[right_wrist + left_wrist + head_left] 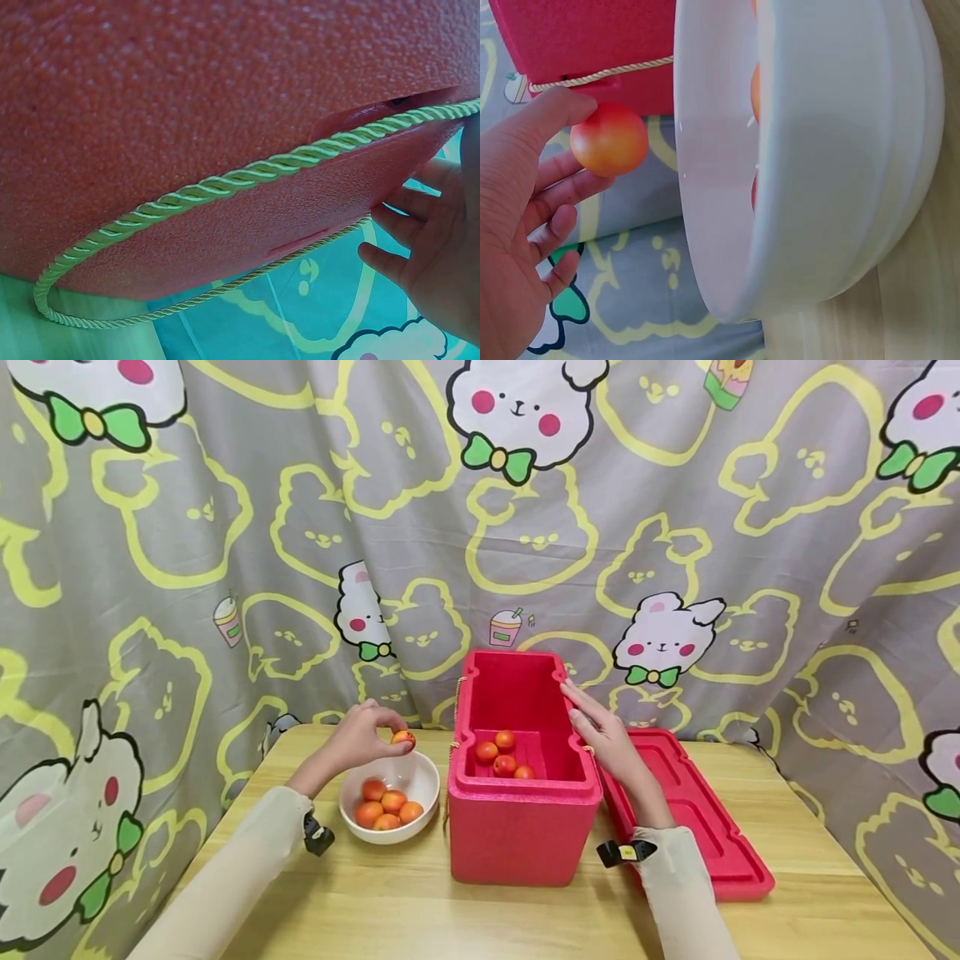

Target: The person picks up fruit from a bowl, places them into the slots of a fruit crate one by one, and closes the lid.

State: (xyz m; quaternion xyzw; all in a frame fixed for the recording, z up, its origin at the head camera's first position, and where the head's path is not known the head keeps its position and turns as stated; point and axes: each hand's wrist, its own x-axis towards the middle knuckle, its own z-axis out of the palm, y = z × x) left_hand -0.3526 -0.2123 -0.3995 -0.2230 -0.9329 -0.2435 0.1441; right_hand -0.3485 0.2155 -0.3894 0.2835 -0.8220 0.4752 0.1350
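My left hand [357, 740] pinches an orange-red apricot [609, 139] between thumb and fingers, just above the back of a white bowl [432, 802]. Several more apricots [393, 801] lie inside that bowl. To its right stands an uncovered red foam box [517, 839], with several apricots [504, 766] on its floor. The right hand [609, 739] rests on the box's right rim, its fingers fairly straight. In the right wrist view, a twisted gold cord [247, 174] loops along the box's side, near the right hand's fingers [386, 259].
A red lid [705, 827] lies on the wooden table [360, 902], right of the box and partly behind the right forearm. Behind the table hangs a grey curtain [420, 543] with cartoon prints. Each wrist wears a black strap-on camera [318, 835].
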